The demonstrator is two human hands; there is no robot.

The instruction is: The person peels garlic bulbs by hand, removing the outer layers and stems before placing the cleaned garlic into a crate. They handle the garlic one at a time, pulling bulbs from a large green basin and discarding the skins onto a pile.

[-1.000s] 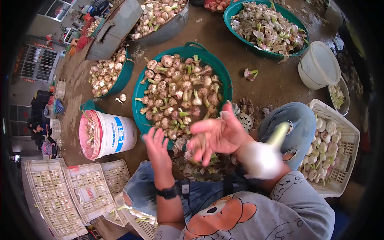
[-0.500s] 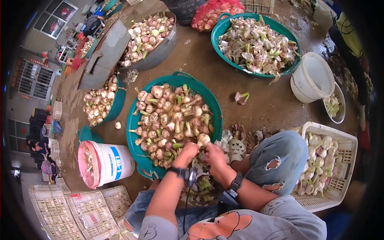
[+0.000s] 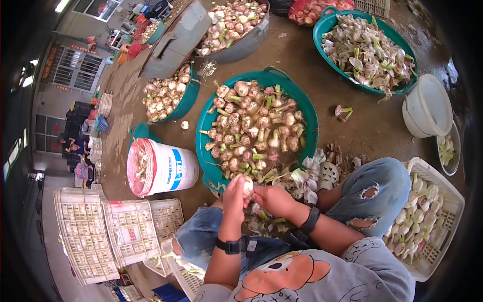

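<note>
A garlic bulb [image 3: 247, 186] is held up between my two hands at the near rim of the green tub [image 3: 206, 166]. My left hand [image 3: 233, 199] stands upright with its fingers wrapped round the bulb. From the other side my right hand [image 3: 274, 200] is closed, its fingertips pinched at the bulb's lower edge. Many unpeeled garlic bulbs with cut green stems [image 3: 251, 128] sit in muddy water inside the tub. Loose skins and stem pieces [image 3: 302, 178] lie below and beside my hands.
A white crate of peeled garlic [image 3: 412, 221] stands at the right. To the left are a white bucket [image 3: 171, 168] and stacked crates [image 3: 83, 234]. A basin of skins [image 3: 370, 53] and a metal tub of garlic [image 3: 236, 25] are farther back.
The view has swung, shifting the surroundings rightward. Both hands have drawn back from over the tub toward my body with a bulb, and my left hand has turned upright round it.
</note>
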